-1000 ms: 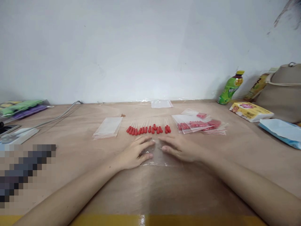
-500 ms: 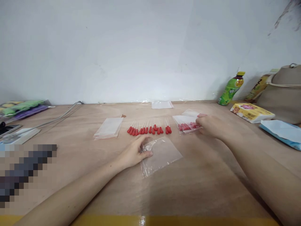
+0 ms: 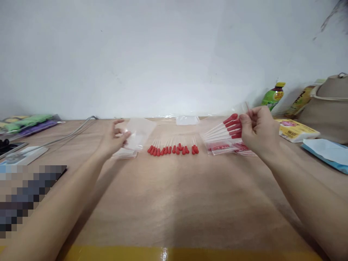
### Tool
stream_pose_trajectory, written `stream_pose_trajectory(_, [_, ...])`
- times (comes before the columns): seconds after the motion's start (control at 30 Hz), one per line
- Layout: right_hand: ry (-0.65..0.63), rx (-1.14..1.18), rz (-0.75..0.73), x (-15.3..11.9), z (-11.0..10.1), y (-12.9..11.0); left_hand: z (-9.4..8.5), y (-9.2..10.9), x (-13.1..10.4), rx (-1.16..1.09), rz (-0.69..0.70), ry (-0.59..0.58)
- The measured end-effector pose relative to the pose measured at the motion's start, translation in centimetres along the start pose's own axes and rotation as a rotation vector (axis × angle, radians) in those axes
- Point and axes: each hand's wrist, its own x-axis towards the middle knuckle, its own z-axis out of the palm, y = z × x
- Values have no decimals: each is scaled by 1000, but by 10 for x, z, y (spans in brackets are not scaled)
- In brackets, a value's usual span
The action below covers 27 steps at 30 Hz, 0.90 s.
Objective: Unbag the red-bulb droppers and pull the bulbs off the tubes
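Bright, diffuse light, soft shadows beneath the forearms, glints on plastic, and slightly blurred hands (image 3: pixel 259 127).

Green bottle (image 3: pixel 268 98), yellow container (image 3: pixel 301 100) and yellow-white pack (image 3: pixel 297 131) bear print; none is legible.

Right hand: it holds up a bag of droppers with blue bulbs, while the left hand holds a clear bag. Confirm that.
Not blue: the head view shows red bulbs on the droppers in the right hand. The left hand does hold a clear bag.
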Motion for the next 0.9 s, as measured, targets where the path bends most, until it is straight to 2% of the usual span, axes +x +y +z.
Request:
stream_pose_trajectory(0.07, [-84,183,-26,-8,5,-8,-17,-17,8,86,-34,49])
stream_pose_trajectory(0.13, [-149,315,-81,-21,14,-17,-27,-35,10,228,-73,42])
stream_pose_trajectory(0.2, [-119,354,-143,-38,24,-26,-30,-52,12,384,-74,37])
stream_pose_trajectory(0.23, [-109,369,-212,-47,28,-30,-30,-58,13,458,-60,50])
stream_pose_trajectory(0.3, [-196,464,-414,-64,33,-38,-27,-65,15,568,-24,106])
stream_pose_trajectory(0.4, [-239,507,-796,-83,32,-50,-17,-59,18,686,160,233])
stream_pose_trajectory(0.5, [-315,484,-1041,-94,28,-61,1,-34,10,658,460,258])
stream_pose_trajectory(0.6, [-530,483,-1144,-101,29,-69,24,-2,-13,492,731,23])
stream_pose_trajectory(0.67, [-605,498,-1161,-105,33,-69,39,15,-35,396,882,-166])
stream_pose_trajectory(0.8, [-618,513,-1078,-108,42,-62,64,31,-77,231,915,-574])
stream_pose_trajectory(0.9, [-563,447,-927,-107,44,-56,75,27,-95,211,829,-757])
